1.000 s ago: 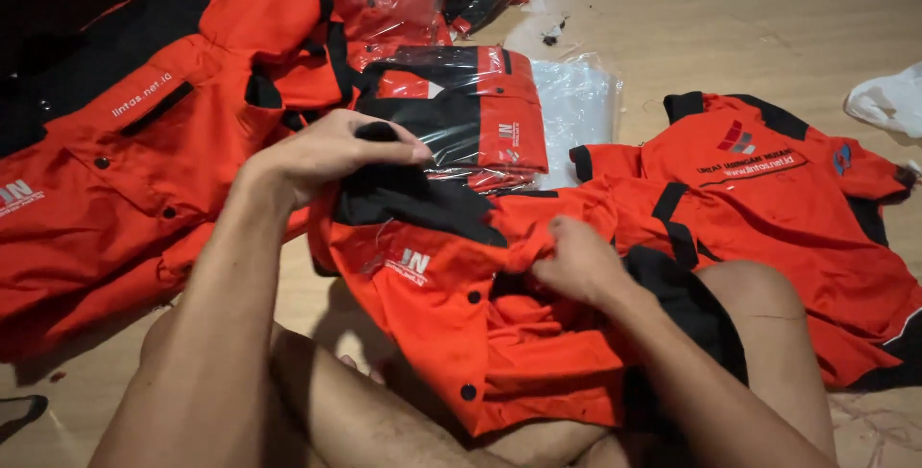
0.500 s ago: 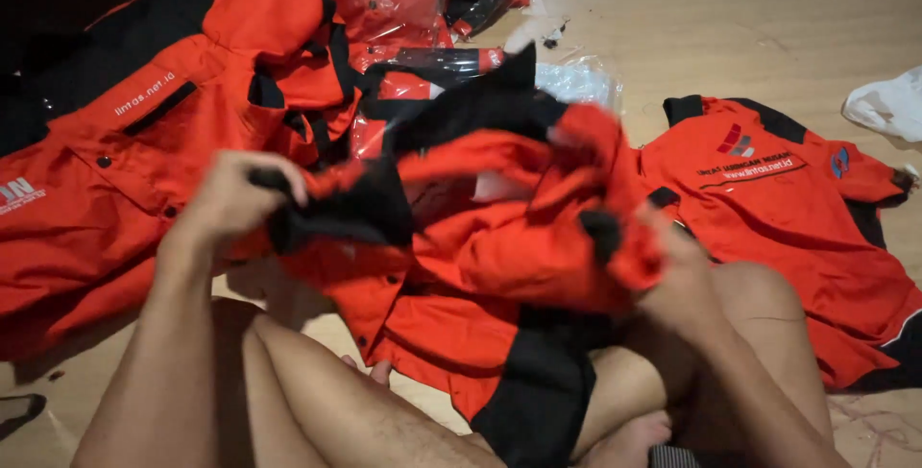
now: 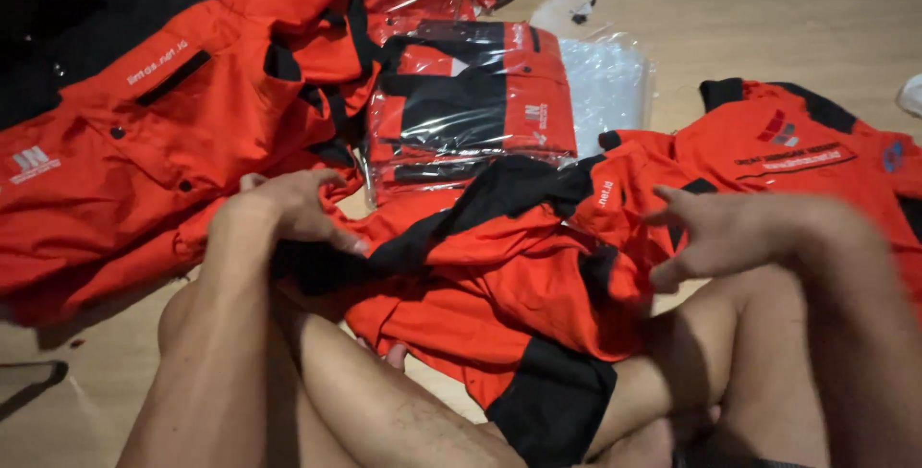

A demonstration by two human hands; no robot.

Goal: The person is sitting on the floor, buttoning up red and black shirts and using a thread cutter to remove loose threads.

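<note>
The orange-and-black jacket (image 3: 499, 286) that was lifted and bunched between both hands half a second ago now lies crumpled across the person's lap. The left hand (image 3: 288, 209) still pinches its dark edge, while the right hand (image 3: 715, 233) has let go and hovers with fingers spread just right of the jacket. Behind the jacket sits one bagged jacket (image 3: 471, 103). Two more loose ones lie on the floor (image 3: 749, 7): one left (image 3: 144, 132), one right (image 3: 797, 151).
</note>
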